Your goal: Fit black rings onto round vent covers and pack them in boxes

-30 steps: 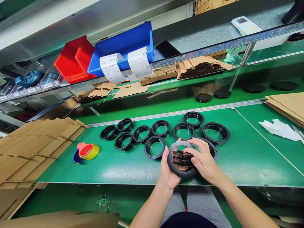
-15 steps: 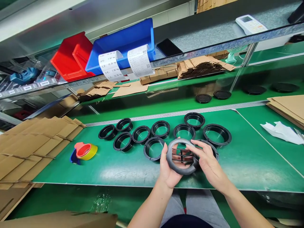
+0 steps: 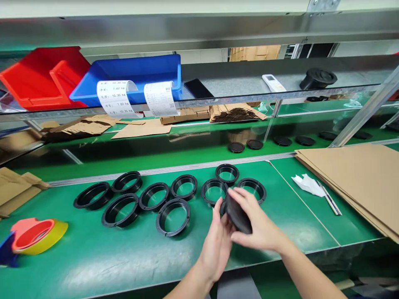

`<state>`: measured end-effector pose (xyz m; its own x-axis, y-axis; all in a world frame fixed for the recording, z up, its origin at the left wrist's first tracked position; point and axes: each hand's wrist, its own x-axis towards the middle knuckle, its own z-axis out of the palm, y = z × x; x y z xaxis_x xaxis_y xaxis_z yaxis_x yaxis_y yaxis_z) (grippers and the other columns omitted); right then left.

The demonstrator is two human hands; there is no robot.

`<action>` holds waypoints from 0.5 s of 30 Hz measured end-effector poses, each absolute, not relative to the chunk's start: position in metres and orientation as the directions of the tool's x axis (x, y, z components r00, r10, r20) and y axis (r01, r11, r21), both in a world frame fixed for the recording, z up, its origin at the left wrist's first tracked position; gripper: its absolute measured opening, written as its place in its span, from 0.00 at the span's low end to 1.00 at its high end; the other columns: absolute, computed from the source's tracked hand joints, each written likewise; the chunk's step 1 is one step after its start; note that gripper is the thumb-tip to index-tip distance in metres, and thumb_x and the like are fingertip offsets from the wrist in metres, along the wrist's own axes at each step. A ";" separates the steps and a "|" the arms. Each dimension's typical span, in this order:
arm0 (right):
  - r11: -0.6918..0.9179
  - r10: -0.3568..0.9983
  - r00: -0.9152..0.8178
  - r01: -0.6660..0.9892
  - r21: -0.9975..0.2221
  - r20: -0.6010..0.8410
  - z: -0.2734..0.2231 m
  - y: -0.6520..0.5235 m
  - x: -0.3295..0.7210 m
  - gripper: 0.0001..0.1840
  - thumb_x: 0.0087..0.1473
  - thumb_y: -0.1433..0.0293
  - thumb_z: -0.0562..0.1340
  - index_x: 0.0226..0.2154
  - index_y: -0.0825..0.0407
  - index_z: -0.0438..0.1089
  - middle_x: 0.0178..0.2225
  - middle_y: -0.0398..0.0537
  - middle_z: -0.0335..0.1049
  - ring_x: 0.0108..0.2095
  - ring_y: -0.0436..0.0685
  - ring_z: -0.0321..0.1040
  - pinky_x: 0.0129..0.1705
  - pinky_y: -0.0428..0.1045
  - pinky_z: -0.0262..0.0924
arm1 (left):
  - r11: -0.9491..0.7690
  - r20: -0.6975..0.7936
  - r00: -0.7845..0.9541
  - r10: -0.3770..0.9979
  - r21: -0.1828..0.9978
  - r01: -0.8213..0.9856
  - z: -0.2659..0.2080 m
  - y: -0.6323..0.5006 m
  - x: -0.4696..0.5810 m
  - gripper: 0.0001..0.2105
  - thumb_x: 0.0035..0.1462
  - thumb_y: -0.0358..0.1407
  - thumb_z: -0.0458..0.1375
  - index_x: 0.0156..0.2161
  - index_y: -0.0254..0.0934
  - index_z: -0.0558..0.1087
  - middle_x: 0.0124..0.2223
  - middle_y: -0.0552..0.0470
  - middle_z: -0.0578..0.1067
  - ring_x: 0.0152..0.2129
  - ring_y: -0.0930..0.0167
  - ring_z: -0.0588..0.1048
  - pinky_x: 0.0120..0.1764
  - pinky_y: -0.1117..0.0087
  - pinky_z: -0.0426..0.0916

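Note:
Over the green workbench, my right hand (image 3: 260,226) grips a dark round air vent (image 3: 238,214), fingers on its upper rim and thumb below. The vent is tilted nearly edge-on and a little blurred, so its open face is turned away from view. My left hand (image 3: 215,249) supports it from the left with thumb raised; its other fingers are partly hidden behind the vent. Just beyond my hands lie black plastic rings, among them one ring (image 3: 215,180) at the back and one front ring (image 3: 161,224). Several more rings spread out to the left.
A yellow tape roll (image 3: 57,236) sits at left on the bench. At right are a white crumpled paper (image 3: 308,185), a pen-like tool (image 3: 330,199) and cardboard sheets (image 3: 352,178). The shelf above carries a blue bin (image 3: 137,68), a red bin (image 3: 34,79) and a phone (image 3: 198,88).
The vent has turned from facing up, with its crossbars visible, to nearly edge-on. My right hand has shifted from touching its rim to gripping it. The view has swung right and levelled.

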<state>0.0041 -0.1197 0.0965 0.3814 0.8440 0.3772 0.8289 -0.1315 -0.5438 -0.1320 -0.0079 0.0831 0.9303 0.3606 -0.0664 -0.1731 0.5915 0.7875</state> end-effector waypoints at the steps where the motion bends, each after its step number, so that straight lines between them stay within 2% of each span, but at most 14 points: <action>1: -0.228 0.802 0.470 0.812 -0.537 0.370 0.096 -0.120 0.022 0.54 0.48 0.55 0.69 0.70 0.44 0.43 0.67 0.57 0.41 0.67 0.71 0.43 0.64 0.65 0.51 | 0.373 0.055 0.899 0.434 0.897 -0.235 0.076 -0.006 -0.131 0.30 0.65 0.56 0.50 0.67 0.48 0.55 0.65 0.45 0.62 0.62 0.59 0.62 0.63 0.51 0.59; 2: -0.338 0.752 0.555 0.789 -0.514 0.356 0.095 -0.120 0.041 0.54 0.48 0.53 0.68 0.70 0.45 0.45 0.66 0.60 0.42 0.66 0.73 0.44 0.64 0.67 0.51 | 0.097 0.204 0.864 0.460 0.956 -0.277 0.068 -0.004 -0.130 0.26 0.66 0.52 0.52 0.65 0.48 0.58 0.64 0.45 0.63 0.61 0.60 0.63 0.63 0.50 0.58; 3: -0.441 0.709 0.621 0.760 -0.477 0.335 0.093 -0.120 0.058 0.53 0.48 0.51 0.68 0.70 0.46 0.47 0.66 0.62 0.44 0.65 0.75 0.45 0.63 0.68 0.51 | -0.191 0.350 0.836 0.423 0.936 -0.295 0.059 -0.001 -0.131 0.21 0.66 0.47 0.54 0.62 0.47 0.63 0.62 0.44 0.66 0.60 0.60 0.64 0.63 0.48 0.58; 4: -0.518 0.685 0.661 0.738 -0.432 0.307 0.089 -0.119 0.074 0.54 0.48 0.48 0.67 0.70 0.48 0.48 0.65 0.64 0.45 0.64 0.76 0.46 0.62 0.69 0.51 | -0.440 0.462 0.823 0.331 0.847 -0.299 0.051 0.001 -0.131 0.17 0.66 0.41 0.56 0.58 0.44 0.67 0.59 0.44 0.70 0.58 0.60 0.66 0.63 0.46 0.57; 6: -0.578 0.705 0.663 0.742 -0.338 0.251 0.081 -0.117 0.096 0.54 0.48 0.45 0.66 0.69 0.50 0.51 0.64 0.67 0.47 0.63 0.77 0.48 0.61 0.69 0.52 | -0.732 0.553 0.827 0.097 0.603 -0.317 0.036 0.006 -0.134 0.13 0.66 0.35 0.56 0.54 0.41 0.70 0.54 0.44 0.74 0.56 0.59 0.68 0.63 0.39 0.54; 8: -0.571 0.742 0.628 0.776 -0.268 0.235 0.071 -0.114 0.106 0.53 0.49 0.42 0.65 0.69 0.50 0.52 0.63 0.67 0.49 0.63 0.76 0.49 0.61 0.67 0.52 | -0.835 0.545 0.835 -0.081 0.421 -0.355 0.025 0.008 -0.135 0.16 0.65 0.34 0.56 0.56 0.37 0.67 0.54 0.42 0.74 0.56 0.56 0.68 0.62 0.32 0.52; 10: -0.562 0.764 0.600 0.799 -0.212 0.236 0.061 -0.111 0.110 0.53 0.50 0.41 0.63 0.69 0.50 0.52 0.63 0.68 0.51 0.63 0.76 0.49 0.61 0.67 0.53 | -0.869 0.535 0.829 -0.164 0.319 -0.378 0.019 0.009 -0.136 0.21 0.64 0.35 0.57 0.60 0.35 0.64 0.55 0.39 0.73 0.57 0.54 0.68 0.61 0.30 0.50; 12: -0.555 0.781 0.578 0.816 -0.159 0.236 0.051 -0.110 0.113 0.53 0.50 0.39 0.62 0.69 0.50 0.52 0.63 0.69 0.52 0.63 0.76 0.49 0.60 0.67 0.53 | -0.867 0.551 0.812 -0.190 0.293 -0.402 0.016 0.010 -0.135 0.24 0.64 0.34 0.58 0.63 0.34 0.61 0.55 0.38 0.74 0.56 0.55 0.69 0.61 0.30 0.49; 15: -0.575 0.777 0.577 0.813 -0.090 0.250 0.044 -0.114 0.122 0.45 0.59 0.41 0.54 0.69 0.48 0.52 0.65 0.66 0.52 0.64 0.76 0.50 0.61 0.70 0.51 | -0.813 0.567 0.806 -0.171 0.380 -0.440 0.015 0.014 -0.133 0.28 0.62 0.33 0.59 0.66 0.39 0.60 0.54 0.37 0.74 0.54 0.53 0.71 0.60 0.30 0.48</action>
<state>0.1215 -0.1140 0.0439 0.5773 0.7774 0.2500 0.8132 -0.5750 -0.0900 -0.1325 0.0142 0.0151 0.8058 -0.1709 0.5670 -0.4402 -0.8133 0.3805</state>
